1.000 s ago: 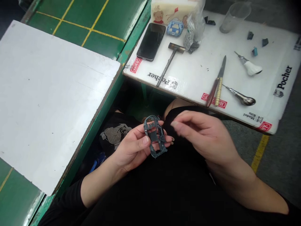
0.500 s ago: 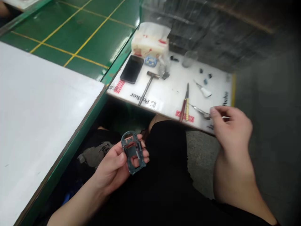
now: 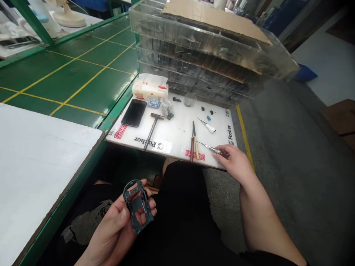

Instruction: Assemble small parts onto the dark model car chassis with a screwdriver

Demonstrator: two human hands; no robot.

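Note:
My left hand [image 3: 119, 221] is closed round a dark grey plastic model car body [image 3: 138, 207], an open frame with a rounded end, held above my lap. My right hand [image 3: 233, 160] is at the near right edge of a white board, its thumb and fingers closed on the thick end of a slim pointed metal tool [image 3: 212, 148]. The tool lies low over the board, its tip towards the left. Just beside that tip, two slender tools, one with a red handle [image 3: 192, 147] and one with a yellow handle [image 3: 196, 147], lie close together.
On the white board [image 3: 174, 135] are a T-shaped hammer [image 3: 152, 129], a phone [image 3: 134, 112], a tissue pack [image 3: 149, 87], a blue car-shaped part [image 3: 154, 103], a clear cup [image 3: 190, 99], a white-handled pointed tool [image 3: 208, 126] and small dark pieces. Stacked clear trays [image 3: 194, 40] stand behind.
The view has tilted up, so the stacked trays show and the board appears lower and further left. My right fingers have come down around the metal tool's end. The left hand still holds the car body.

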